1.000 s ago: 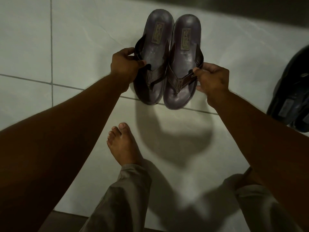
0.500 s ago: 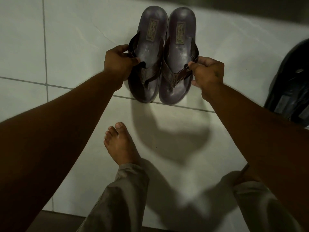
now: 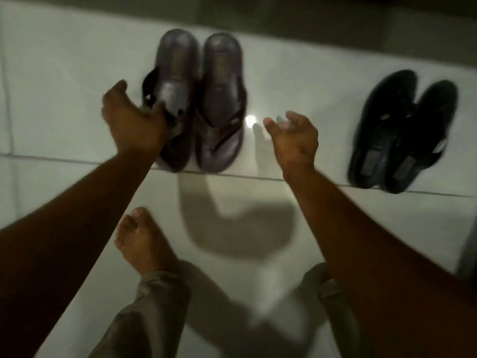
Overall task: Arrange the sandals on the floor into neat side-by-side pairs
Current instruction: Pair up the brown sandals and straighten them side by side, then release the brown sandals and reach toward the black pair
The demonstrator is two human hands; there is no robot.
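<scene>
Two brown flip-flop sandals lie side by side on the pale tiled floor, toes toward me: the left brown sandal (image 3: pixel 178 73) and the right brown sandal (image 3: pixel 222 99). My left hand (image 3: pixel 134 122) is at the left sandal's strap with thumb lifted and fingers spread, covering part of that strap; the blur hides whether a fingertip still touches it. My right hand (image 3: pixel 294 138) hovers open to the right of the pair, clear of it. A black pair of sandals (image 3: pixel 402 130) lies side by side further right.
My bare left foot (image 3: pixel 142 241) stands on the tile in front of the brown pair, with my trouser legs (image 3: pixel 144 313) below it. A dark strip (image 3: pixel 335 27) runs along the far edge of the floor. Grout lines cross the tiles.
Both hands have let go of the brown sandals' straps. My right hand has drawn away to the right. The view has shifted, bringing the whole black pair into sight.
</scene>
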